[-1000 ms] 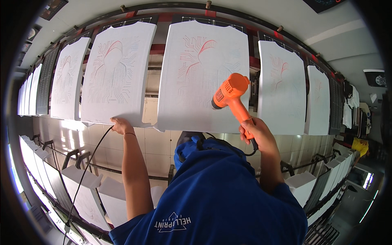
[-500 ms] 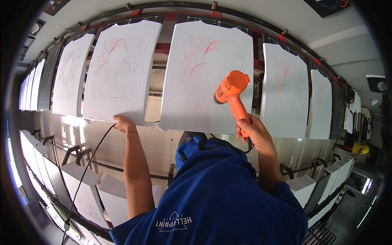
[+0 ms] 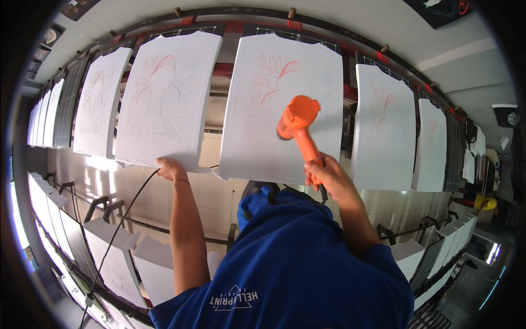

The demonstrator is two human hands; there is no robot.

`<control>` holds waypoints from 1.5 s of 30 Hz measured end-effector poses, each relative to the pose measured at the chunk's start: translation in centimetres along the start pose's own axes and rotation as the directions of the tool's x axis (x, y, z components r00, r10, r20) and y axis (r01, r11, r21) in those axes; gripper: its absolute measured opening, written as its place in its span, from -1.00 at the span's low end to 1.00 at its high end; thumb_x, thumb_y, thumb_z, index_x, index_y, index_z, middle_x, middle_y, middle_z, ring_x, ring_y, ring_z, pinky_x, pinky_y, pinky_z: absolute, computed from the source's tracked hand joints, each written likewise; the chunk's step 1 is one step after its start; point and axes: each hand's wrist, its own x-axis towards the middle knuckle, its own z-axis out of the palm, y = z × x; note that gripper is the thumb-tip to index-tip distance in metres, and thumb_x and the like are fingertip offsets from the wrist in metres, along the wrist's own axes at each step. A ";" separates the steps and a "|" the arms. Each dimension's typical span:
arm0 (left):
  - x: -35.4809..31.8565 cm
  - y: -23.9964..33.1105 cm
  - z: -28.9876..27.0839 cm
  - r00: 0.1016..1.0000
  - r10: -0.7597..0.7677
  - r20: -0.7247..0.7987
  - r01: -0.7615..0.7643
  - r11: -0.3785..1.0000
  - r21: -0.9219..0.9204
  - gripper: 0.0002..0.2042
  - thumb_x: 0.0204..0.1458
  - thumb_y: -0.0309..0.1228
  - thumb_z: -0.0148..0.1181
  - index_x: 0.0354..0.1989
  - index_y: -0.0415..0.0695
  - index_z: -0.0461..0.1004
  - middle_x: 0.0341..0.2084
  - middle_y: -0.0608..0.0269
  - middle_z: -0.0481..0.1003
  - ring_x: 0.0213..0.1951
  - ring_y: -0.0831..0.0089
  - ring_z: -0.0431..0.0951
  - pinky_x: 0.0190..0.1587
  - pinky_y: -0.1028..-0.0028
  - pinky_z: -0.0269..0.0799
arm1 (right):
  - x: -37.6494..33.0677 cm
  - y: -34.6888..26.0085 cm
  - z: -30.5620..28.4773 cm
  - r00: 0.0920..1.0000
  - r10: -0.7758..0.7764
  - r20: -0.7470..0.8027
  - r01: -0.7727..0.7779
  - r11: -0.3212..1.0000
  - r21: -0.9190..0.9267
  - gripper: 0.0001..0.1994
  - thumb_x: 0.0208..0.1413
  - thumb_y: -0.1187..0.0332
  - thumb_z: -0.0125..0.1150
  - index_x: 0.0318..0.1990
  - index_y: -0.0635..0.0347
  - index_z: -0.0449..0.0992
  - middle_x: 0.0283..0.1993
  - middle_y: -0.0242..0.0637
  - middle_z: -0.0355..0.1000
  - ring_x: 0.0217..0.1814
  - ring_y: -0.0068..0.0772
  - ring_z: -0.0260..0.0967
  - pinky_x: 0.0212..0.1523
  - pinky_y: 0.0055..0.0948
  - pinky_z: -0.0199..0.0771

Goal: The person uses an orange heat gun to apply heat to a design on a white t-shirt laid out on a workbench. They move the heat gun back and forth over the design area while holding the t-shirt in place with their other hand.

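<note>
My right hand (image 3: pixel 335 180) is wrapped round the handle of an orange heat gun (image 3: pixel 302 114). Its dark nozzle points left, over the printed lower part of a white T-shirt (image 3: pixel 246 129) laid flat on a board. Thin red and pale grey lines form the shirt's print. My left hand (image 3: pixel 172 169) is closed on a black power cord (image 3: pixel 127 209), right at the hem of the neighbouring white T-shirt (image 3: pixel 159 123). A short piece of cord shows again to the right of that hand. Its fingertips are partly hidden.
More white T-shirts (image 3: pixel 385 126) on dark boards line the long rack to both sides. A black rail (image 3: pixel 235 15) with pegs curves behind them. Behind me stands another row of shirts (image 3: pixel 111 257). Pale floor tiles (image 3: pixel 137 189) lie between the rows.
The heat gun and my right hand have moved left across the shirt. My left hand stays at the hem with the cord, while the whole view has shifted slightly.
</note>
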 end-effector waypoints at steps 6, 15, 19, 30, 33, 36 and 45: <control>2.9 -2.3 1.6 0.997 0.032 0.071 -0.031 0.999 -0.016 -0.42 0.18 0.04 -0.14 -0.04 -0.38 0.24 -0.13 -0.20 0.45 -0.14 0.01 0.52 -0.04 0.27 0.44 | 0.8 0.2 1.3 0.987 0.053 0.154 -0.053 0.999 -0.003 -0.72 0.13 0.21 0.12 -0.23 0.27 0.35 -0.52 -0.32 0.35 -0.59 -0.60 0.27 -0.64 -0.61 0.21; 5.3 -3.6 0.9 0.988 0.108 0.106 -0.107 0.994 -0.016 -0.44 0.19 0.01 -0.14 0.02 -0.35 0.24 -0.10 -0.18 0.44 -0.14 0.05 0.52 -0.07 0.23 0.45 | 2.6 -1.3 3.0 0.981 0.020 0.195 -0.014 0.999 -0.031 -0.72 0.13 0.21 0.15 -0.25 0.30 0.38 -0.55 -0.35 0.36 -0.64 -0.63 0.24 -0.66 -0.60 0.21; 5.9 -4.1 1.1 0.988 0.111 0.107 -0.106 0.993 -0.055 -0.43 0.16 0.01 -0.11 0.05 -0.35 0.23 -0.12 -0.21 0.43 -0.16 0.05 0.50 -0.11 0.17 0.47 | 3.1 -1.8 1.2 0.996 -0.085 0.033 0.086 0.996 -0.025 -0.72 0.13 0.20 0.15 -0.27 0.28 0.39 -0.50 -0.39 0.35 -0.53 -0.64 0.29 -0.67 -0.60 0.23; 7.7 -4.8 2.8 0.997 0.063 0.054 -0.048 0.967 -0.250 -0.41 0.03 0.01 0.11 -0.04 -0.36 0.35 -0.28 -0.18 0.53 -0.33 -0.02 0.59 -0.40 0.09 0.54 | 1.8 -1.2 -1.3 0.988 -0.110 -0.106 0.113 0.993 0.017 -0.63 0.14 0.10 0.12 -0.14 0.26 0.35 -0.47 -0.39 0.35 -0.44 -0.63 0.31 -0.55 -0.57 0.29; 5.5 -4.7 1.5 0.922 0.375 0.095 -0.340 0.902 -0.267 -0.48 0.05 -0.06 0.10 -0.02 -0.30 0.36 -0.25 -0.14 0.54 -0.31 0.05 0.59 -0.40 0.22 0.54 | 0.8 -1.1 -2.5 0.981 -0.144 -0.131 0.147 0.989 0.007 -0.66 0.09 0.12 0.12 -0.28 0.27 0.36 -0.47 -0.38 0.32 -0.47 -0.58 0.30 -0.56 -0.53 0.31; 1.7 -3.9 2.6 0.868 0.495 0.041 -0.473 0.848 -0.239 -0.51 0.06 -0.08 0.08 -0.04 -0.30 0.36 -0.27 -0.12 0.53 -0.32 0.07 0.59 -0.41 0.23 0.53 | -0.7 -1.1 -4.2 0.963 -0.180 -0.199 0.176 0.984 -0.039 -0.64 0.10 0.07 0.12 -0.27 0.25 0.35 -0.47 -0.38 0.32 -0.47 -0.58 0.30 -0.55 -0.53 0.31; -10.0 -6.4 3.5 0.811 0.584 0.021 -0.574 0.803 -0.162 -0.58 0.06 -0.14 0.02 -0.11 -0.29 0.36 -0.33 -0.08 0.53 -0.38 0.13 0.56 -0.44 0.27 0.48 | -9.8 2.6 -18.5 0.968 -0.165 -0.187 0.176 0.983 0.045 -0.68 0.06 0.12 0.21 -0.30 0.21 0.38 -0.49 -0.39 0.35 -0.51 -0.61 0.31 -0.55 -0.58 0.30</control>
